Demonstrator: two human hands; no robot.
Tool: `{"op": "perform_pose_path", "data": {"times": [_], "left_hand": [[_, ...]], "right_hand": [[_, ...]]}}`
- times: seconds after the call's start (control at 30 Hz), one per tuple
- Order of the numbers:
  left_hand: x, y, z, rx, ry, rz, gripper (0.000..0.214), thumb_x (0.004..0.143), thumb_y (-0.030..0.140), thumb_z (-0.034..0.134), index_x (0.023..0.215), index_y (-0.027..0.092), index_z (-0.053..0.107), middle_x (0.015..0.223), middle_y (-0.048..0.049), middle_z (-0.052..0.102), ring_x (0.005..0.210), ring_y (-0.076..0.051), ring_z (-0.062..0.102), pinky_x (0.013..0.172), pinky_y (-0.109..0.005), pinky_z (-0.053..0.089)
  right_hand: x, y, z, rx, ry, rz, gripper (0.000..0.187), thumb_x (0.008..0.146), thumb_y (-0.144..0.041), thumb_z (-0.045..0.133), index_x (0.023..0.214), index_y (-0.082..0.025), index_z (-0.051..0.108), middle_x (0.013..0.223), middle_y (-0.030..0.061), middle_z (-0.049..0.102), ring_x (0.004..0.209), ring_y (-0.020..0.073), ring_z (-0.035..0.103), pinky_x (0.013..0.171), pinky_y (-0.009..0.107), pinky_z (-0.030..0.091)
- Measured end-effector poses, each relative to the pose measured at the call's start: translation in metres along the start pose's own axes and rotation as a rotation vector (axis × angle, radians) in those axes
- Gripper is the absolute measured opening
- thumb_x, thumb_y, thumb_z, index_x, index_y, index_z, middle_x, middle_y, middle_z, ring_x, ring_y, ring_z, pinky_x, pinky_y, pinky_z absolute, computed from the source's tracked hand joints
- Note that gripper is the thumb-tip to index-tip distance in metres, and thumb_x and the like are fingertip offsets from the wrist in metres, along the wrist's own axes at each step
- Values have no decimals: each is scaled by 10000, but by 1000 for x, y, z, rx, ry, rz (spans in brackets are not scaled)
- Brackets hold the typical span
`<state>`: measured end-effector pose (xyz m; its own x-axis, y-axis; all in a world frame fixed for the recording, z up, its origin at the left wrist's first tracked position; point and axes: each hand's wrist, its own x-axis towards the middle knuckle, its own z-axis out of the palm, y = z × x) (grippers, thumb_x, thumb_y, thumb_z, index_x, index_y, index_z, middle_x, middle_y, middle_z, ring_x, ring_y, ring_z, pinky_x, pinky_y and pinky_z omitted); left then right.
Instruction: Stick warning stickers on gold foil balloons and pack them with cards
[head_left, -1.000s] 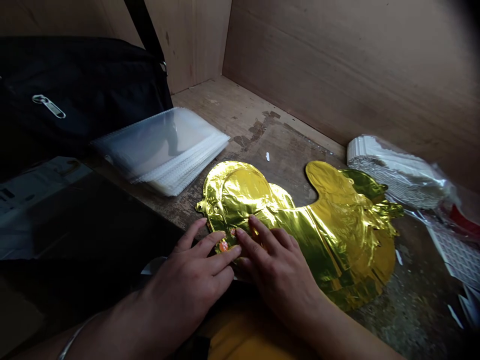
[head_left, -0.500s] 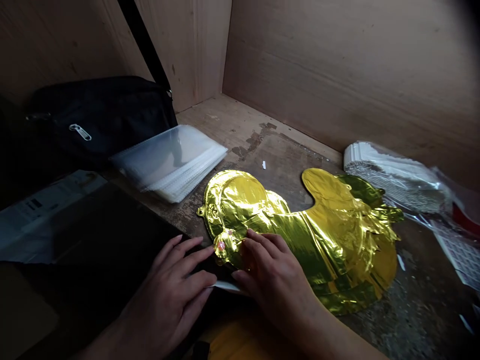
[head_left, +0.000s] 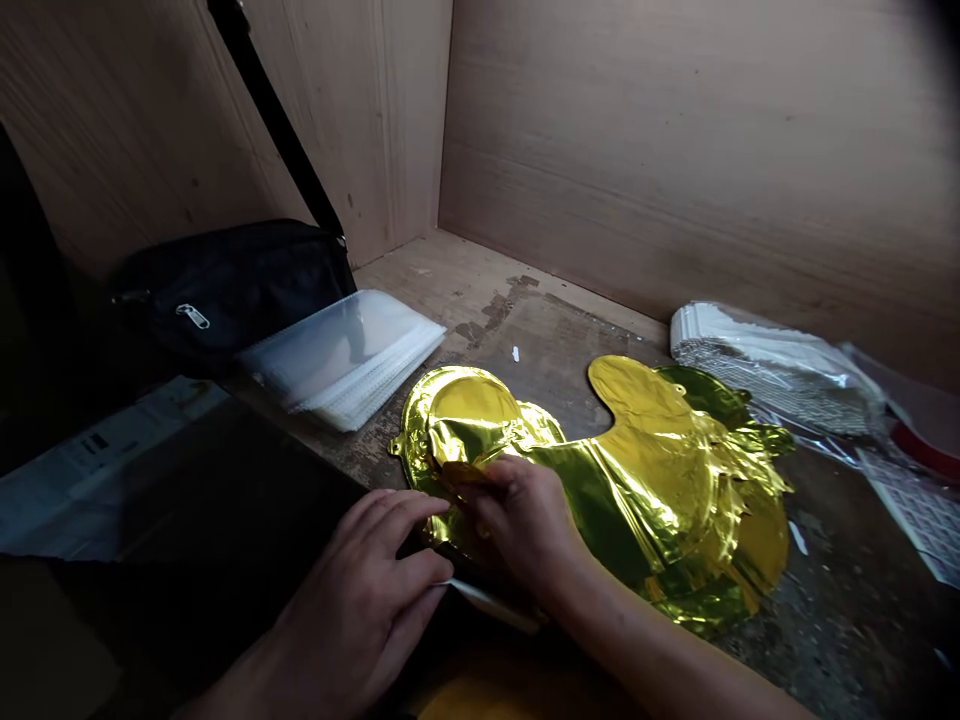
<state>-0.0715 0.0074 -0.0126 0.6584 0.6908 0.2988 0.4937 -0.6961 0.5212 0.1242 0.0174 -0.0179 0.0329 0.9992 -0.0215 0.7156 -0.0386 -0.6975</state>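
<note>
Gold foil balloons [head_left: 622, 500] lie flat and overlapping on the worn wooden table. My right hand [head_left: 529, 510] is closed on a folded-up edge of the foil near the rounded left end, with its fingertips partly hidden. Close to the same end is my left hand [head_left: 375, 575], fingers curled and thumb drawn in. A thin white strip [head_left: 491, 605] runs out from under the left thumb toward the space below my right wrist. What kind of strip it is does not show clearly.
A stack of clear plastic sleeves [head_left: 352, 350] lies beyond my left hand, before a black bag [head_left: 247, 285]. At right are a plastic-wrapped white bundle [head_left: 772, 365] and a printed sheet [head_left: 911, 510]. Wooden panels [head_left: 675, 150] close off the back.
My right hand has gone from resting on the foil to gripping it and lifting an edge. The left hand has shifted slightly right. The whole view has tilted up a little.
</note>
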Motion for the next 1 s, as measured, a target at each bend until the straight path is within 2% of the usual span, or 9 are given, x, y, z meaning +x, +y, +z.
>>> {"op": "perform_pose_path", "data": {"times": [0.13,0.27,0.37,0.5,0.6,0.7,0.8,0.9,1.0], "left_hand": [[6,2,0,33,8,12,156,891,172,531,863,227,674,1457,-67,424,1325,-266,403,1115,-518,326],[14,1,1,76,-45,11,155,901,183,520,851,215,663,1563,-65,270,1410,-292,295,1144,-583,233],[19,1,-2,95,-94,28,160,909,189,509,839,203,652,1562,-79,281,1425,-294,271,1140,-598,226],[25,0,-5,92,-159,73,160,902,190,518,800,198,640,1490,-78,417,1417,-297,295,1146,-612,184],[30,-4,-6,31,-231,82,134,892,186,527,826,217,640,1346,-55,563,1351,-264,413,1153,-587,183],[35,-7,-6,-53,-299,53,141,898,176,511,853,237,630,1201,-16,634,1232,-205,527,1157,-538,184],[37,-5,-6,-92,-309,22,131,890,170,525,837,242,620,1099,10,648,1120,-172,572,1158,-492,155],[35,-3,-4,-122,-261,1,120,867,164,561,799,247,615,914,38,630,963,-142,593,1160,-440,139],[32,-3,-1,-114,-229,-5,128,862,175,575,758,242,608,834,48,601,891,-135,587,1156,-420,146]], "right_hand": [[16,8,-10,216,-69,143,221,737,-365,697,654,-175,618,630,-24,551,598,126,487,533,207,359],[27,11,-16,369,-202,95,371,824,-475,591,611,-175,543,563,-55,442,518,89,376,503,201,318],[30,13,-24,409,-283,78,409,882,-484,489,610,-180,519,540,-67,384,491,83,323,479,201,294],[32,16,-31,424,-381,64,293,804,-422,604,668,-166,566,582,-65,441,520,83,377,501,200,338],[32,17,-31,415,-361,94,323,766,-442,634,626,-173,523,564,-70,422,506,81,377,486,201,333],[28,15,-31,375,-261,150,395,780,-496,598,578,-195,442,514,-79,358,471,82,338,449,209,297],[17,8,-33,285,-100,184,361,817,-532,547,732,-182,532,575,-44,463,520,117,424,493,236,356],[-1,-2,-31,0,-34,29,437,707,-367,691,1068,-150,573,948,90,614,841,226,567,737,343,474],[-14,-7,-24,-263,-94,-144,328,681,-177,630,1008,-154,612,1061,130,596,996,276,538,888,408,448]]}}
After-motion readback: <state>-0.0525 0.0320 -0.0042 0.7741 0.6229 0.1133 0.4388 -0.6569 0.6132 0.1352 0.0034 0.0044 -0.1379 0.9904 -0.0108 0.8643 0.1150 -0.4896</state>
